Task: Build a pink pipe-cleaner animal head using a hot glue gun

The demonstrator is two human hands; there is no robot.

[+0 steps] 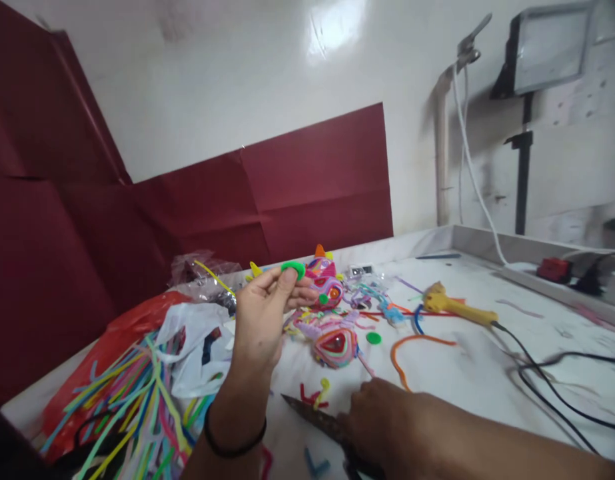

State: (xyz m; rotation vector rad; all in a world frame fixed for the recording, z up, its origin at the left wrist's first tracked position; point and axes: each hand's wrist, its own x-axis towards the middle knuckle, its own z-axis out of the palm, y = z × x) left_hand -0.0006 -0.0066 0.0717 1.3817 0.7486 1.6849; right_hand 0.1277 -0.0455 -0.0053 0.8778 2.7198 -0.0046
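Observation:
My left hand [260,320] is raised over the table, pinching a flat green disc [293,269] between thumb and fingers. Low in front, my right hand [374,420] is closed round a pair of dark scissors [314,417], whose blades point left; its fingertips are mostly hidden. Between the hands lies a pink and multicoloured coiled pipe-cleaner figure [336,345] with a red centre. Behind it sits a similar figure [328,292] with an orange centre, partly covered by my left fingers. Another green disc [374,338] rests on the table, near short red and yellow pipe-cleaner pieces [321,393].
Bundled pipe cleaners [142,400] spread over a red bag [114,333] at left, beside a white plastic bag [192,333]. A yellow glue gun [460,308] with a black cord lies right, near an orange pipe cleaner [417,339]. A power strip [524,275] stands behind.

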